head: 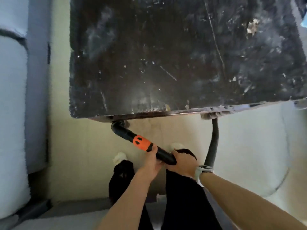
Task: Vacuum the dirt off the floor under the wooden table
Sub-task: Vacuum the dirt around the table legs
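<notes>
Pale floor (79, 155), dark scuffed wooden table (166, 55) above it. Vacuum wand (142, 144), black with orange collar, angles down-left; its elbow end disappears under the table's near edge, nozzle hidden. Left hand (152, 161) wraps the tube just behind the collar, right hand (181, 161) curls round the rear end, watch (201, 171) on that wrist. Grey hose (212, 143) loops off under the table. Wand looks rigid and light; two-hand hold near the collar should steer it. Dirt not visible.
</notes>
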A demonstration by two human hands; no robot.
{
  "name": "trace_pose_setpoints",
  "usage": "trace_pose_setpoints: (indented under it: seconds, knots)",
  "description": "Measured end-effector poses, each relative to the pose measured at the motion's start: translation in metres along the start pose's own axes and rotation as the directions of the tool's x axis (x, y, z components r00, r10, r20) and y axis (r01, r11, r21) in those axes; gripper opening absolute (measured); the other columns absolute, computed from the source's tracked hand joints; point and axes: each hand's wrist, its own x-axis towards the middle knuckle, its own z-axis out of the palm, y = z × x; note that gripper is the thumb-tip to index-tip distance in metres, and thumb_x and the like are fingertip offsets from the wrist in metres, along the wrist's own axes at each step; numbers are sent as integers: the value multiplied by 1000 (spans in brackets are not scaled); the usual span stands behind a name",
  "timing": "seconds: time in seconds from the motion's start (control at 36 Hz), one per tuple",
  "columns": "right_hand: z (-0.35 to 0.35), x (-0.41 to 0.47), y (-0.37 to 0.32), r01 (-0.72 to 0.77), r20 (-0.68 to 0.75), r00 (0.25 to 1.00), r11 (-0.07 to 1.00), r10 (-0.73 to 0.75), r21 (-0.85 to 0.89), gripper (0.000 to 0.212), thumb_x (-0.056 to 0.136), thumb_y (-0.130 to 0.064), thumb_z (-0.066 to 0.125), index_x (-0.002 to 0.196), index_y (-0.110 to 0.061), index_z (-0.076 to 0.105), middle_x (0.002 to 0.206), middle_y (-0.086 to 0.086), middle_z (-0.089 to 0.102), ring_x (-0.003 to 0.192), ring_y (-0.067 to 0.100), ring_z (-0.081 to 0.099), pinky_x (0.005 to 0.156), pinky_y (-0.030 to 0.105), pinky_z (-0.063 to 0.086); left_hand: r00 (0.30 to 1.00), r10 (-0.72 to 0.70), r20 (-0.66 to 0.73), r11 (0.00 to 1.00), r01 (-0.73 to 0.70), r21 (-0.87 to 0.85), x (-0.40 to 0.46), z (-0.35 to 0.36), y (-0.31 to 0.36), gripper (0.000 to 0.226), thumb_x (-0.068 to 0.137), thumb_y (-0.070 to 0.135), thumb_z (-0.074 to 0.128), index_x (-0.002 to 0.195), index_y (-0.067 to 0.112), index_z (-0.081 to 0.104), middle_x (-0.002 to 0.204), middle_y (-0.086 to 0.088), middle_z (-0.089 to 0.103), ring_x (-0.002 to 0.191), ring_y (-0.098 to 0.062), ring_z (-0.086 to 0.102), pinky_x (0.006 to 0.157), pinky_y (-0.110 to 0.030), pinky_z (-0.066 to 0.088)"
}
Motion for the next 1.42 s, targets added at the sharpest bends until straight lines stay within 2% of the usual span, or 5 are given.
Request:
trace_pose_setpoints:
  seconds: [0.25,0.47,1.06,1.22,1.42]
  knots:
    - [90,-29,-46,-221,-148,948,917,282,333,41,84,-56,52,104,-20,53,104,2,65,100,28,63,76,32,44,998,-24,54,894,-3,449,3,-54,-9,40,102,30,38,134,6,41,126,-11,54,126,-28,48,96,-34,36]
    - [169,-35,-36,-364,-64,810,584,583,726,41,82,-56,56,107,-23,55,102,5,70,102,31,63,78,33,45,986,-68,151,516,-95,851,45,-45,-45,28,98,31,49,121,16,45,127,-6,54,117,-23,52,91,-33,37]
    - [260,94,-159,-311,158,533,19,831,950,45,83,-57,54,107,-19,52,107,7,68,101,33,63,76,33,45,951,-228,211,-177,-253,951,174,-98,16,24,97,37,50,106,14,49,111,-9,60,94,-23,58,83,-34,48]
    - [317,156,-159,-364,194,624,61,757,929,46,82,-51,56,112,-16,53,108,7,67,100,31,63,76,32,45,970,-217,112,-155,-147,977,245,-147,21,18,98,35,49,100,18,47,100,-3,57,91,-20,58,89,-34,45]
    - [347,245,-108,-232,89,713,115,695,966,35,85,-41,60,108,-16,60,97,5,67,88,24,64,73,29,48,957,-224,186,158,-153,976,353,-135,39,37,96,36,52,122,10,49,117,-9,58,100,-21,60,94,-33,44]
